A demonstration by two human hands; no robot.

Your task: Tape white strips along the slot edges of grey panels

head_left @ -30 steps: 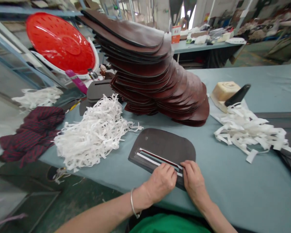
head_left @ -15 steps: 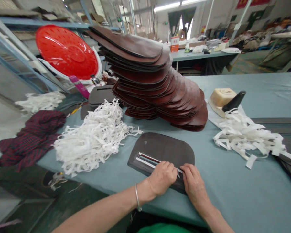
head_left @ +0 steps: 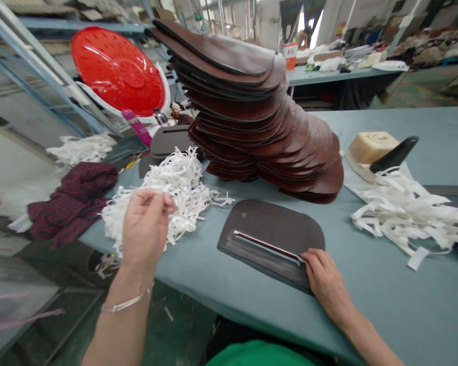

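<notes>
A dark brown leather piece point(head_left: 275, 223) with a rounded top lies flat on the grey-green table point(head_left: 404, 310), a long slit with a thin white edge running across it. My right hand point(head_left: 326, 282) rests on the piece's near right corner, fingers flat by the end of the slit. My left hand point(head_left: 145, 229) is lifted to the left, over a heap of white paper strips point(head_left: 187, 183). Its thumb and fingers are pinched on a thin white strip.
A tall leaning stack of reddish-brown leather pieces point(head_left: 252, 112) stands behind the piece. A second heap of white strips point(head_left: 404, 213), a beige block point(head_left: 366, 147) and a black-handled tool point(head_left: 395, 155) are at the right. A plaid cloth point(head_left: 76, 198) and red round lid point(head_left: 118, 71) are at the left.
My left hand has left the slit and swung up and left over the strip heap, taking a white strip with it. The right hand stays on the piece.
</notes>
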